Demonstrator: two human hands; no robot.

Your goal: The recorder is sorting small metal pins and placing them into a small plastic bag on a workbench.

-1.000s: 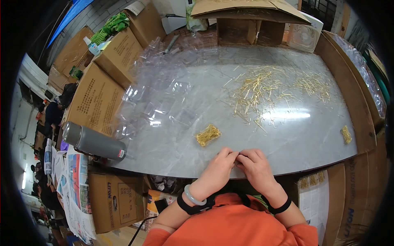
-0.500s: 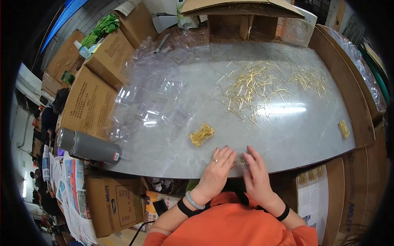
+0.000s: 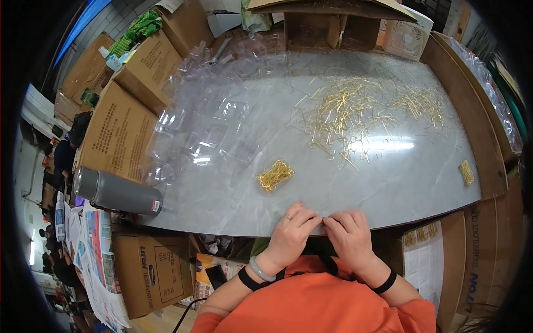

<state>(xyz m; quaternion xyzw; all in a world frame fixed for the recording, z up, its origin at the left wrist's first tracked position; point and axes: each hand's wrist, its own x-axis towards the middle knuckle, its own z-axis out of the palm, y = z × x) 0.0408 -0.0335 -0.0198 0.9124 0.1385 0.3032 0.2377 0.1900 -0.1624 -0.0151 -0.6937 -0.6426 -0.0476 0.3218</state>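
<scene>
At the front edge of the grey table my left hand and my right hand meet, thumbs and fingertips pinched close together. Whatever lies between the fingertips is too small and covered to make out. Just beyond my left hand sits a compact bundle of gold wire hooks. Farther off, a loose heap of gold wire hooks spreads over the table, with more scattered hooks to its right. A smaller gold bundle lies by the right edge.
Clear plastic boxes cover the left of the grey table. A grey bottle lies at the near left, beside cardboard boxes. An open cardboard box and a white fan stand at the back; a cardboard wall borders the right.
My fingers were stretched out over a small tangle of wire at the edge; now both hands have curled into pinches and drawn together. The tangle is hidden now.
</scene>
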